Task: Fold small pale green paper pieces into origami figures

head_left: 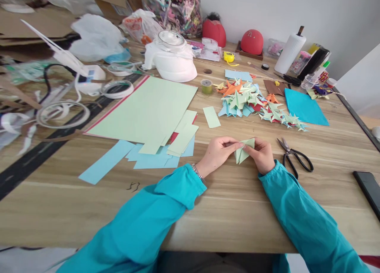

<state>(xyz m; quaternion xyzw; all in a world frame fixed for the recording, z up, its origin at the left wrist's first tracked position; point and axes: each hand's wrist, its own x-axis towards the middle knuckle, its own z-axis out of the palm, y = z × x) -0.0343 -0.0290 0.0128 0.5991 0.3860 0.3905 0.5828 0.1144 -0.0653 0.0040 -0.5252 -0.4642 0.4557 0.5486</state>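
Between my two hands is a small piece of pale green folded paper point(244, 155), creased into pointed flaps. My left hand point(218, 153) pinches its upper left edge between thumb and fingers. On the other side my right hand point(261, 154) grips the right part, its thumb lying on the front. Above them on the table lies a single pale green paper strip point(211, 117). A pile of folded paper stars point(239, 98) in green, orange, blue and red spreads behind my hands. Black-handled scissors point(293, 156) lie open-bladed to the right of my right hand.
Left are a large green sheet point(145, 106), cut green strips point(184, 140) and blue strips point(107, 162). A spool point(206, 86) stands behind them. Tape rolls point(117, 89) and a white bag-covered object point(172, 61) sit farther back. A phone point(368, 189) lies at right, a blue sheet point(305, 106) back right.
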